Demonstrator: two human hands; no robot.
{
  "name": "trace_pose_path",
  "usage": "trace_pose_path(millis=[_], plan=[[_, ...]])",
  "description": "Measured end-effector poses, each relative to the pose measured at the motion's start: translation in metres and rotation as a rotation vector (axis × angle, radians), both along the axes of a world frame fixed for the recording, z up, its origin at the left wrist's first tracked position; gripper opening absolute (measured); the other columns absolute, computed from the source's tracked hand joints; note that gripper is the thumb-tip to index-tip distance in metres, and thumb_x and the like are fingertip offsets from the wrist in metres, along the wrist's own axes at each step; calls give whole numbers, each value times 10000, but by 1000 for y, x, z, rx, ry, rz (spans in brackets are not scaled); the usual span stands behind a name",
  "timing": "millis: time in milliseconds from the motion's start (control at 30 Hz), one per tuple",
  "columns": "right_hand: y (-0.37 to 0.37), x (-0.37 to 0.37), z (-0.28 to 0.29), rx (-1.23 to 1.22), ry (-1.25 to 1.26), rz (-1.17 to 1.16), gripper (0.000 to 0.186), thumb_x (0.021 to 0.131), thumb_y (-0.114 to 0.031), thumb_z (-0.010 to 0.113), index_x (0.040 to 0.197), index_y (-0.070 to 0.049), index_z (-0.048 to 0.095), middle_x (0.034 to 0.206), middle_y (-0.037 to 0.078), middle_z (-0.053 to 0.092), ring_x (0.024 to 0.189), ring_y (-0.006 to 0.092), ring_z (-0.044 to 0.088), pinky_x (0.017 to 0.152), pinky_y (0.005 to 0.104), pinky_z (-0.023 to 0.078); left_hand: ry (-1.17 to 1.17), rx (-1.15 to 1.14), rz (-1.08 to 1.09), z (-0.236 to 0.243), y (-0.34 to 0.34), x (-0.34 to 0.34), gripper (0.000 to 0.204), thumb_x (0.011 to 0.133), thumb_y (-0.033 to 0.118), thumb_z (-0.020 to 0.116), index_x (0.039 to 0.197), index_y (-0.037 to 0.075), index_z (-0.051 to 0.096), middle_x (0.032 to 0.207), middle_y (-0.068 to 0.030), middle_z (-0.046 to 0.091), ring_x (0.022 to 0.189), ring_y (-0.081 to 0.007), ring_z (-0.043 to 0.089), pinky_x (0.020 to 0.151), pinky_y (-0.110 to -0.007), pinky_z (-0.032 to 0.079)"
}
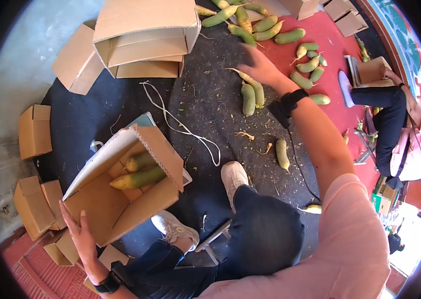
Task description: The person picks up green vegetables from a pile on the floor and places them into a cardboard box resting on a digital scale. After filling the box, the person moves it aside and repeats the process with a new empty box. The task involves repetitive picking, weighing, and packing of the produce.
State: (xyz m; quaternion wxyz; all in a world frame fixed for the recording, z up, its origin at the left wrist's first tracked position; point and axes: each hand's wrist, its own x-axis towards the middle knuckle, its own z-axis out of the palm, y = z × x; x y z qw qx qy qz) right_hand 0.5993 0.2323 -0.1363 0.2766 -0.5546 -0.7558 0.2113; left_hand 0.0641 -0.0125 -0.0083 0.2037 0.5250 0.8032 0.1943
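Observation:
My left hand [79, 235] is at the near left rim of a tilted cardboard box [156, 207], its fingers stretched out against the edge. Two green radishes [140, 178] lie inside that box. Out over the dark mat, my right hand [262, 69] is extended with its fingers apart and somewhat blurred; nothing shows in it. Close below it lies a pair of green radishes [248, 98] with pale, thin roots. A heap of more radishes [267, 31] is just beyond that hand. A single radish [282, 153] rests nearer to me on the mat.
Large empty cartons [145, 30] stand at the far left, and smaller boxes [35, 132] line the wall. A white cord [180, 124] lies looped on the dark mat [205, 99]. Several radishes [315, 62] are on the red floor. Another person [394, 124] sits at right beside an open box [372, 70].

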Motion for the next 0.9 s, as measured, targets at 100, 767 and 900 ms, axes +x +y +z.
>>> trace_pose_path(millis=[100, 767, 900], plan=[[-27, 78, -124, -519, -124, -502, 1218, 581, -468, 782, 1417, -6, 27, 1374, 287, 261, 1284, 402, 277, 1065, 426, 251, -194, 75, 106, -3, 14, 4, 572, 938, 147, 446, 1437, 121, 167, 1443, -201, 244, 1318, -284, 275, 1071, -372, 207], [-83, -101, 199, -642, 367, 229, 1068, 514, -146, 676, 1428, -22, 139, 1279, 105, 417, 1089, 196, 452, 957, 297, 339, -55, 2, 108, 19, 6, -6, 654, 860, 247, 569, 1397, 60, 244, 1319, -264, 409, 1215, -378, 426, 986, -400, 366], [-82, -219, 238, -529, -107, 879, 1000, 550, -211, 679, 1401, 7, 200, 1331, 179, 385, 1213, 255, 407, 1025, 316, 297, -45, -52, 74, 17, 0, -19, 554, 853, 254, 534, 1320, 7, 365, 1150, -266, 540, 1095, -390, 518, 938, -397, 411]])
